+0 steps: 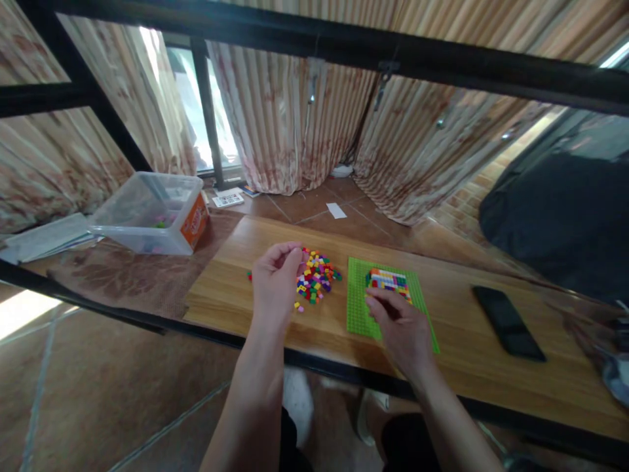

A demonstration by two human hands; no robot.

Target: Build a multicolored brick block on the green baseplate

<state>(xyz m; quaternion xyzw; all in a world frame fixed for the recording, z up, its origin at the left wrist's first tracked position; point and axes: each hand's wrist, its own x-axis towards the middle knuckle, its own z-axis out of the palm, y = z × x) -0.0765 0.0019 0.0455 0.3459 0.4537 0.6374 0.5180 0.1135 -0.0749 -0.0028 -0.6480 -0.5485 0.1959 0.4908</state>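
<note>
Several small coloured toy bricks (317, 278) lie in a loose pile on the wooden table. Over the left side of that pile is my left hand (278, 275), thumb and fingers pinched together; whatever sits between the tips is too small to make out. A green studded baseplate (358, 301) lies to the right of the pile, with rows of multicoloured bricks (393, 278) set on its upper part. My right hand (400, 321) hovers over the baseplate at the near edge of those rows, fingers curled into a pinch. Its fingertips hide what they may hold.
A black phone (508, 321) lies on the table (457, 328) at the right. On the left, a clear plastic box (142, 223) with an orange label stands on a patterned cloth beside papers (54, 236). A dark metal bar (314, 33) crosses above; curtains hang behind.
</note>
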